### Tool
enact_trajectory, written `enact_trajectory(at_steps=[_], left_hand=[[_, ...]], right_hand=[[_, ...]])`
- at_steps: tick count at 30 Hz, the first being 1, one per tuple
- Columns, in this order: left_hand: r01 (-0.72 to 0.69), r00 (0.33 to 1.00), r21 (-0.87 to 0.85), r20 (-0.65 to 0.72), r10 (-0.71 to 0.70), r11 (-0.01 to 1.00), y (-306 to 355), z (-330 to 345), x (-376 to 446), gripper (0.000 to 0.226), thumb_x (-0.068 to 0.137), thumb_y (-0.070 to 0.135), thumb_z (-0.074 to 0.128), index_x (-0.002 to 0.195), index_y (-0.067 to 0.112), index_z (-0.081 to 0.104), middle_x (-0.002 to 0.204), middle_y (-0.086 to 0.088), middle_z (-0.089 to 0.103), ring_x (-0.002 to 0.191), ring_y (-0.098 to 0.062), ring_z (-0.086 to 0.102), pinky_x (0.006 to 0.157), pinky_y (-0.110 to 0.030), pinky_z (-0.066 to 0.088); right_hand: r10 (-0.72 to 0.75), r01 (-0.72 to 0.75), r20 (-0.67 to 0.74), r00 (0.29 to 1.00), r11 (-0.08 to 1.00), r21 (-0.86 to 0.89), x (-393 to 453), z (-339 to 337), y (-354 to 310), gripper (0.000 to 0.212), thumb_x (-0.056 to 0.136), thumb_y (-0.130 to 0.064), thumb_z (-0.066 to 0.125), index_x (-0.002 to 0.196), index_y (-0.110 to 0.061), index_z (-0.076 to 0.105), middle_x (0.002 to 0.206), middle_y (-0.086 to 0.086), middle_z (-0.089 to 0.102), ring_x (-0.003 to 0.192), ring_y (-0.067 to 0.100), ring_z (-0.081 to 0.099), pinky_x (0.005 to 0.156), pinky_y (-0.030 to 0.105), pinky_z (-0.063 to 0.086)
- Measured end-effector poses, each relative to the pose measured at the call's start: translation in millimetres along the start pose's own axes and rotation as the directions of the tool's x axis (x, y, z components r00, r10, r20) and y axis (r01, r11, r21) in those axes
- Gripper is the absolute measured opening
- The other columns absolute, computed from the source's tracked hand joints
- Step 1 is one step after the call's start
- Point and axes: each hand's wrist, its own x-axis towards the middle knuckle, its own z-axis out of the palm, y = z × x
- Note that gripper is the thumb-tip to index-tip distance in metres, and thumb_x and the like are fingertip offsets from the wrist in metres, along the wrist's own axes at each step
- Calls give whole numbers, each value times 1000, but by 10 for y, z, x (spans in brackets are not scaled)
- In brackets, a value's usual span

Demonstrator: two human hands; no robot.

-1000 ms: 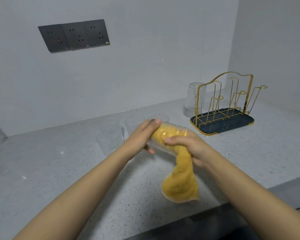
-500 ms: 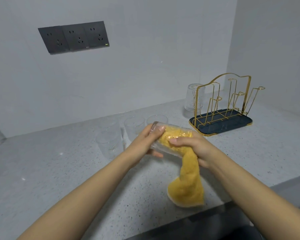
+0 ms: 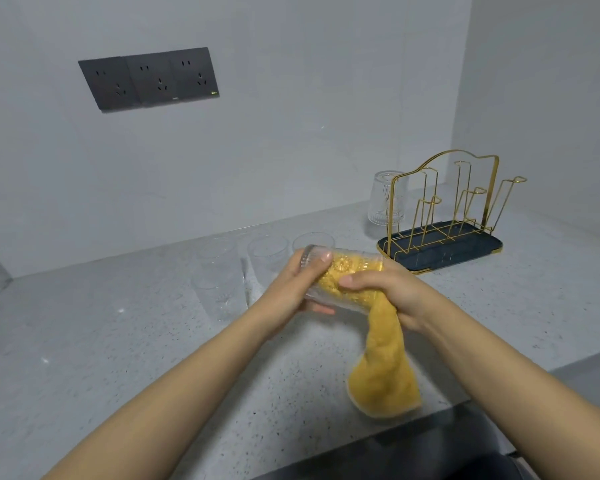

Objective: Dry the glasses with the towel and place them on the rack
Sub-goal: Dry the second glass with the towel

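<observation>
Step in hand: drying the inside of one glass (image 3: 340, 277). The glass is held on its side above the surface (image 3: 125, 358), base toward the left, mouth toward the right.

Left hand (image 3: 300, 289): fingers curled round the base end of the glass, thumb over the top. Right hand (image 3: 392, 292): closed on the yellow towel (image 3: 383, 372) at the mouth of the glass. Part of the towel is packed inside the glass and shows yellow through the wall; the rest hangs free below the right hand, clear of the surface.

Waiting glasses (image 3: 219, 282): a group stands upright on the surface just behind the hands. They are clear and overlap, so the count is uncertain.

Rack (image 3: 440, 216): gold wire on a dark tray, far right of the surface, near the wall corner. One glass (image 3: 385, 199) sits upside down at its left back end; the other pegs look bare.

Judgement: task is in its early part, most glasses not yet dried.

Next move calls for: pulling the towel out of the glass, wiping the outside if wet, then turning the glass mouth down and lowering it over a free peg. Left-hand grip must hold while the towel comes out; wet glass may slip.
</observation>
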Motion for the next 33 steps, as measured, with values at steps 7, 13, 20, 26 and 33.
enact_trajectory(at_steps=[7,13,20,26,33], left_hand=[[167,986,20,22,-167,986,117,-1,57,38,94,54,53,102,18,64,80,0,72,68,-13,70,52,-28,56],[140,987,-37,85,-137,989,-32,-54,0,59,83,64,61,126,24,58,117,-5,70,96,-21,72,79,-41,61],[5,996,-103,-88,-14,995,40,55,61,29,89,44,65,99,17,61,84,-1,68,76,-18,70,55,-35,58],[333,940,-119,114,-320,935,69,-29,18,38,90,51,58,101,16,68,86,-7,77,73,-21,74,65,-36,63],[272,792,164,521,-317,948,59,-206,60,82,49,61,88,114,19,61,103,7,75,99,-12,69,91,-27,55]], right_hand=[[-150,276,232,961,485,-830,-60,82,119,56,80,-19,72,129,-27,47,128,-10,54,115,-1,49,97,11,35],[-134,176,116,984,774,-608,-17,-85,61,29,68,-13,71,96,-20,64,85,-4,64,76,7,59,70,18,45],[-58,112,142,988,906,-408,-45,14,51,40,76,-12,73,113,-20,60,106,-5,69,100,11,64,86,19,50],[-129,222,181,975,510,-831,-43,-87,47,31,75,-18,76,104,-21,66,91,-18,64,77,-10,58,72,5,42],[110,101,211,971,613,-784,-19,-229,-264,22,61,-19,85,73,-25,68,70,-5,65,64,10,58,63,24,43]])
